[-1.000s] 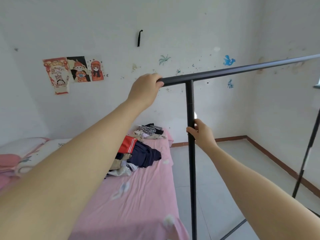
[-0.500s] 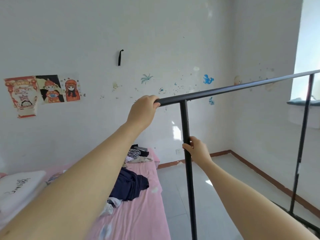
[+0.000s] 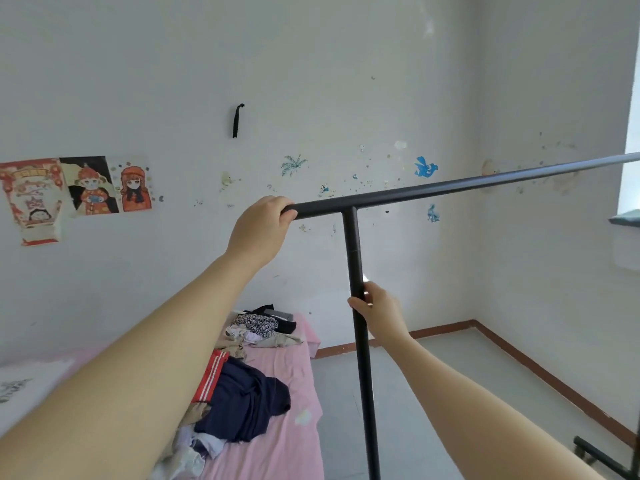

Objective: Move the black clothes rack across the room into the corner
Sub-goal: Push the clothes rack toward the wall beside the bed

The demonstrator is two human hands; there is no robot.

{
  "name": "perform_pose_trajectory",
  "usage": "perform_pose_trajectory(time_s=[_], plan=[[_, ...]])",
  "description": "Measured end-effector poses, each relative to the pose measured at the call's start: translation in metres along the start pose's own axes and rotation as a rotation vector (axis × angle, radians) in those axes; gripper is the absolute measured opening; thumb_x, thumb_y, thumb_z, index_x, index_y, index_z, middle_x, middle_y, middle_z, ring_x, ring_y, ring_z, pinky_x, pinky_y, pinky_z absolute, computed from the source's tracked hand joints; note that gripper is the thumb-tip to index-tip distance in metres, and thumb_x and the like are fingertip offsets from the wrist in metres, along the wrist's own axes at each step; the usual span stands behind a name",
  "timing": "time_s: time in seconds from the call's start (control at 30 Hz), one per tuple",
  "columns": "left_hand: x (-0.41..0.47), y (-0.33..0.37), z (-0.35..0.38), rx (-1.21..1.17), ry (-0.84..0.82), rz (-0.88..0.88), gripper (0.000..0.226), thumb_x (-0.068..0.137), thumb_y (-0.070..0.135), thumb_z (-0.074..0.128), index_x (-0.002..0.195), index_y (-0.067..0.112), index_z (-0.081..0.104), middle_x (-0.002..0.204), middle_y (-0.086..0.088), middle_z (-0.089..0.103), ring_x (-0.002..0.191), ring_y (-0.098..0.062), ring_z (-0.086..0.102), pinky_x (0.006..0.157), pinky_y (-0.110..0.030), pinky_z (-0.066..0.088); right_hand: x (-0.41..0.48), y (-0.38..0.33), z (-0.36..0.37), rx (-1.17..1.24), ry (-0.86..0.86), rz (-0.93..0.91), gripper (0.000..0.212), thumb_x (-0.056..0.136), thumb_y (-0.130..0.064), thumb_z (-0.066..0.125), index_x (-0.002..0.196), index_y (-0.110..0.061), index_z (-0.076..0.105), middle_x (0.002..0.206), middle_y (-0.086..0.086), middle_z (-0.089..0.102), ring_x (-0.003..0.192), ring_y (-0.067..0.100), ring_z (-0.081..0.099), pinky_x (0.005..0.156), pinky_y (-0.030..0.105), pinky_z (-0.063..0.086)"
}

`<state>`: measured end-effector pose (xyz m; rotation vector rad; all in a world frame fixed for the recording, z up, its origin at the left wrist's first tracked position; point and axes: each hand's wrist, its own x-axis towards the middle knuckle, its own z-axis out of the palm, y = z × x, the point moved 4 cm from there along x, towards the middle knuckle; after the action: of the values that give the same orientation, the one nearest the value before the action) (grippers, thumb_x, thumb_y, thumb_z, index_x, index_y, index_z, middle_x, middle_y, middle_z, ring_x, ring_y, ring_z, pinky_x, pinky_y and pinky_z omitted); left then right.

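The black clothes rack (image 3: 356, 292) is stood just beside the pink bed (image 3: 287, 441). Its top bar end is gripped tight by the left hand (image 3: 261, 230). Its upright pole is gripped tight by the right hand (image 3: 379, 311).

You face a white wall (image 3: 311, 64), scuffed and dotted with small stickers, a blue bird (image 3: 425, 167) among them. Cartoon posters (image 3: 74, 192) hang at your left, and a short black strap (image 3: 237, 120) hangs higher up. Below stands a bed (image 3: 287, 445) in a pink sheet, strewn with loose clothes (image 3: 242, 400). The pale floor (image 3: 450, 382) meets a reddish-brown skirting (image 3: 446, 329) in the far corner. Bright daylight enters at your right edge, probably from a window (image 3: 632, 133).
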<state>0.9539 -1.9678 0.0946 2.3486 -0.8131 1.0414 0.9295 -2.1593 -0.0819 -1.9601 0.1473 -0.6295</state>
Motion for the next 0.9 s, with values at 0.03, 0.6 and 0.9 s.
perform_pose_trajectory(time_s=[0.03, 0.6, 0.9], plan=[[0.006, -0.004, 0.008, 0.022, 0.015, -0.014, 0.024, 0.094, 0.027, 0.043, 0.104, 0.013, 0.06, 0.091, -0.001, 0.055, 0.078, -0.021, 0.049, 0.066, -0.031, 0.034, 0.011, 0.003, 0.001, 0.006, -0.018, -0.004, 0.018, 0.09, -0.02, 0.06, 0.105, -0.012, 0.06, 0.086, 0.0, 0.065, 0.074, 0.019, 0.062, 0.061, 0.022, 0.05], [0.113, -0.067, 0.113, 0.46, -0.074, -0.132, 0.035, 0.095, 0.04, 0.037, 0.091, 0.007, 0.05, 0.088, -0.01, 0.057, 0.079, -0.028, 0.047, 0.061, -0.037, 0.037, 0.162, 0.05, 0.047, 0.094, -0.203, -0.013, 0.019, 0.09, -0.017, 0.057, 0.109, -0.014, 0.057, 0.087, 0.007, 0.069, 0.064, 0.014, 0.058, 0.055, 0.024, 0.045], [0.181, -0.14, 0.202, 0.494, -0.037, -0.106, 0.044, 0.093, 0.044, 0.04, 0.105, 0.003, 0.044, 0.106, -0.018, 0.051, 0.098, -0.036, 0.044, 0.07, -0.038, 0.036, 0.264, 0.075, 0.097, -0.282, -0.209, -0.059, 0.022, 0.097, -0.03, 0.046, 0.098, -0.009, 0.041, 0.089, 0.017, 0.064, 0.078, 0.038, 0.063, 0.072, 0.051, 0.056]])
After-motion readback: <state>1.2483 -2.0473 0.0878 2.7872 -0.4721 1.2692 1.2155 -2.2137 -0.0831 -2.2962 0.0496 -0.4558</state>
